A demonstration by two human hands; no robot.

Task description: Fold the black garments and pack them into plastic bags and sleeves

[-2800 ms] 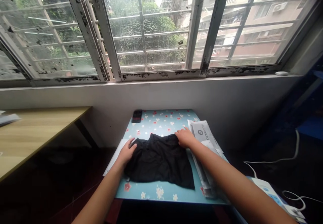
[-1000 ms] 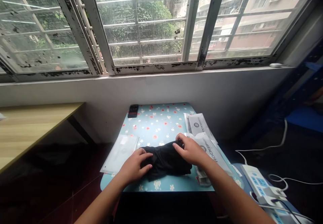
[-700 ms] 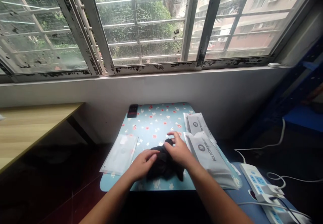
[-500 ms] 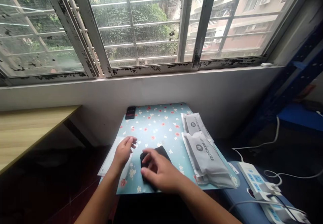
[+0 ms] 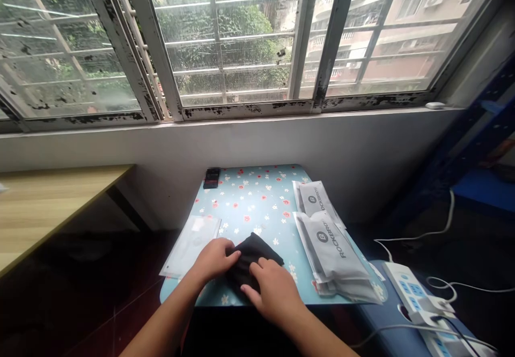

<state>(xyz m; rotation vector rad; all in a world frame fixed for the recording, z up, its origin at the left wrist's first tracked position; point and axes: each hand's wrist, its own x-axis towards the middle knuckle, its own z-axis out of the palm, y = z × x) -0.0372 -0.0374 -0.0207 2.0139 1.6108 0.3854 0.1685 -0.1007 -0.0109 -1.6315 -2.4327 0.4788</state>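
A folded black cloth [image 5: 257, 247] lies near the front edge of the flowered blue table [image 5: 257, 185]. My left hand [image 5: 215, 260] is closed on its left side, thumb on top and the other fingers partly hidden. On the right part of the cloth rests my right hand [image 5: 276, 290], its fingers bent and its thumb apart from them. To the left of my left hand is a flat translucent bag [image 5: 193, 244]. Grey packages with printed lettering [image 5: 332, 247] are stacked at the table's right side.
A small dark item [image 5: 211, 178] sits at the table's back left corner. At the left stands a wooden-topped table [image 5: 60, 201]. White power strips [image 5: 410, 287] with cables rest on a blue surface at the lower right. Windows and a wall are behind.
My left hand has moved right and down from above the translucent bag onto the black cloth. My right hand has shifted slightly right and down. The cloth looks more spread out. The view has shifted slightly.
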